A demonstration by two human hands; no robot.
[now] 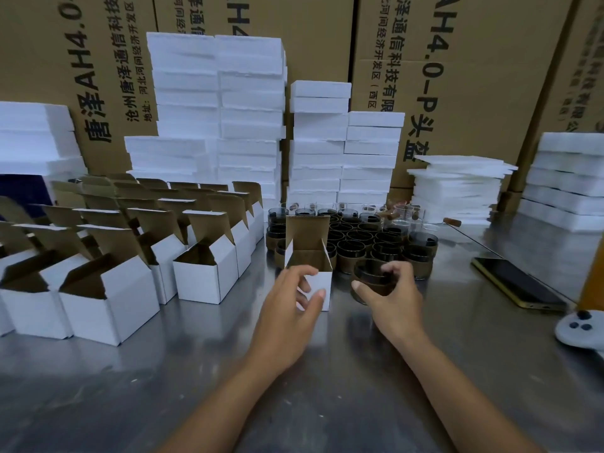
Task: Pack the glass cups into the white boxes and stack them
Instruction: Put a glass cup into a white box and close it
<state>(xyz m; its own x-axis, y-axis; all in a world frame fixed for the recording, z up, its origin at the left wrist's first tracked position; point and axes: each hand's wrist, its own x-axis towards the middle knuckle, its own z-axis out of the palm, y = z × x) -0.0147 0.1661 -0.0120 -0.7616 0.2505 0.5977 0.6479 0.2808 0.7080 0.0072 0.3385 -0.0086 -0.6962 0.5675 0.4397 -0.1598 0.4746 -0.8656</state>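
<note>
A small white box point(318, 282) with its brown-lined lid standing up sits at the middle of the steel table point(327, 371). My left hand point(291, 308) holds its front, fingers curled on the near wall. Just to the right, my right hand point(390, 295) grips a dark glass cup point(369, 279) wrapped in a brown sleeve, thumb on its near side and fingers over the rim. The cup stands on the table beside the box. Behind them stands a cluster of several more dark sleeved cups point(359, 240).
Several open white boxes point(206, 273) fill the table's left side. Tall stacks of white foam slabs point(248, 125) rise behind, more at right point(457, 191), against brown cartons point(474, 76). A phone point(519, 282) and a white controller point(578, 328) lie at right.
</note>
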